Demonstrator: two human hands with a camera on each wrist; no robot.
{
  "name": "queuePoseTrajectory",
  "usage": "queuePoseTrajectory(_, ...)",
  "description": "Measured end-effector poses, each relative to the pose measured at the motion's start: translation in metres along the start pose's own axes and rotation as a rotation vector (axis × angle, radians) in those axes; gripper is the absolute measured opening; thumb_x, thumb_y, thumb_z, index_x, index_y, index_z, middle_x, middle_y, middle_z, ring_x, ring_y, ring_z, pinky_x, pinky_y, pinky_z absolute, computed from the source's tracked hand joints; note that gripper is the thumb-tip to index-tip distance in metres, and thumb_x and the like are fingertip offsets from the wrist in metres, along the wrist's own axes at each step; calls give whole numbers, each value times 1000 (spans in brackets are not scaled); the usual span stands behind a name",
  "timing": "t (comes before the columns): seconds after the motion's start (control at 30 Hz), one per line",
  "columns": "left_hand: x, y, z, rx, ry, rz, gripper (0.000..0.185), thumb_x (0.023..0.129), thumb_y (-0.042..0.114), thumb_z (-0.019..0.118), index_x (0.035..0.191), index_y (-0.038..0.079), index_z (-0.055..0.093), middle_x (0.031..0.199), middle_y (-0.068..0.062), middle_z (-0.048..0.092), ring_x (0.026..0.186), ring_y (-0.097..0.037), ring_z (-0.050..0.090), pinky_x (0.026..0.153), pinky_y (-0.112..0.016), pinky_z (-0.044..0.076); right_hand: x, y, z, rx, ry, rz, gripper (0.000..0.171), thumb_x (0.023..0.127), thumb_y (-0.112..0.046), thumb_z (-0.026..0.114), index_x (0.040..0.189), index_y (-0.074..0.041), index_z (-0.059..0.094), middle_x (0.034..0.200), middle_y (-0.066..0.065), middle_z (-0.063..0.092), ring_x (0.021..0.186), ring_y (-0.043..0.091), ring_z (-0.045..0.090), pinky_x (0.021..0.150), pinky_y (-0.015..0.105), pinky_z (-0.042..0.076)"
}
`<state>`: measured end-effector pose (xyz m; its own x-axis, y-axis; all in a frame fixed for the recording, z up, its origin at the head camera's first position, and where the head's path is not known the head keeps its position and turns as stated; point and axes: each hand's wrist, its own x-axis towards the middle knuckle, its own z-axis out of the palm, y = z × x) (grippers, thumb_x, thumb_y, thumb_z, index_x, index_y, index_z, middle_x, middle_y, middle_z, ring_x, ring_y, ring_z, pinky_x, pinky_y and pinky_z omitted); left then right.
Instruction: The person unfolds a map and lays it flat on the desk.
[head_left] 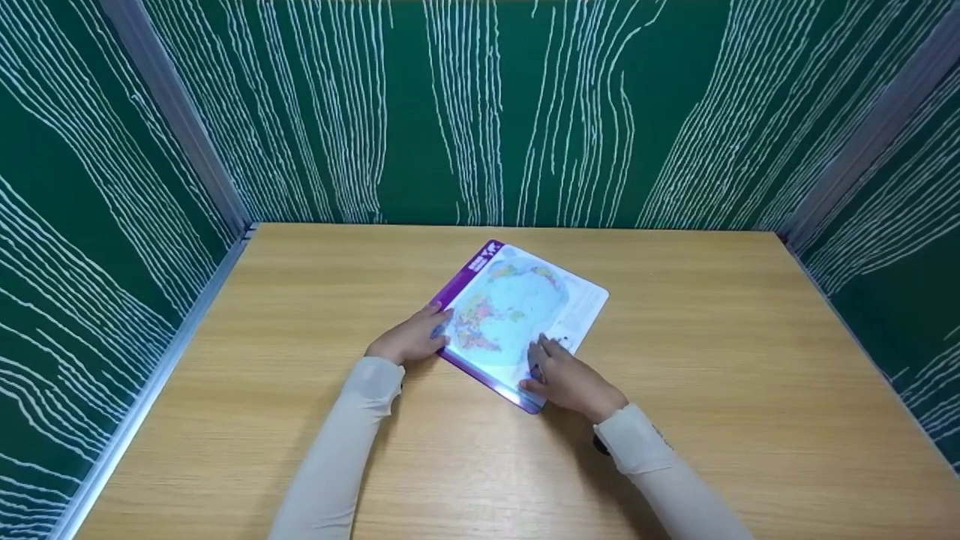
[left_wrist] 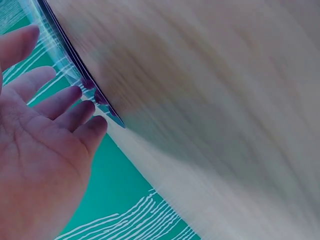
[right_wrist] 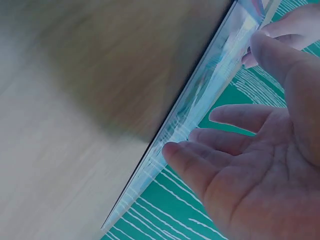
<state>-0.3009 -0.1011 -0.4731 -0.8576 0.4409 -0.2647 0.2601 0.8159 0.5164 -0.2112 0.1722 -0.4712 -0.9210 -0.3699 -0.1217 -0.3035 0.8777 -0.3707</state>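
A glossy world map sheet (head_left: pixel 517 307) with a purple border lies flat and askew on the wooden table (head_left: pixel 712 360). My left hand (head_left: pixel 420 337) is at the sheet's left edge, fingers stretched out. In the left wrist view its fingertips (left_wrist: pixel 82 107) touch the thin edge of the sheet (left_wrist: pixel 75 65). My right hand (head_left: pixel 562 375) rests on the sheet's near corner with straight fingers on top. In the right wrist view the right hand (right_wrist: pixel 240 150) has its fingertips against the sheet (right_wrist: pixel 200 105). Both wrist views are blurred.
Green walls with white wavy lines (head_left: pixel 525 112) close the table in on the back, left and right. Grey metal posts (head_left: pixel 172 112) stand in the back corners. Bare wood surrounds the sheet on all sides.
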Motion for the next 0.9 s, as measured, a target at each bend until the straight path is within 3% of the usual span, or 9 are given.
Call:
queuePoseTrajectory(0.13,-2,0,0,-6,-12,-19,56,101,29,46,153,22,27,163,-6,10,150,-26,7,122,-45,12,0,-2,2,4,-31,13,71,92,-39,62,148,-4,35,156,21,26,144,38,26,112,48,33)
queuePoseTrajectory(0.33,-2,2,1,24,-9,-10,55,101,28,46,152,20,29,163,-7,12,150,-28,9,122,-46,15,1,1,2,-24,-46,-4,67,91,-35,64,145,-2,41,153,23,32,141,39,32,111,48,36)
queuePoseTrajectory(0.57,-5,5,2,1,-27,-3,55,100,27,48,152,19,29,163,-9,10,150,-32,8,120,-50,17,4,7,0,-48,7,-137,51,89,-24,68,128,6,55,141,33,43,133,47,41,102,52,45)
queuePoseTrajectory(0.9,-8,10,4,6,-42,-35,58,99,28,50,153,21,27,163,-10,10,150,-32,10,120,-49,19,7,15,-7,36,-58,-33,54,87,-27,70,134,-4,55,151,21,36,139,40,35,109,50,38)
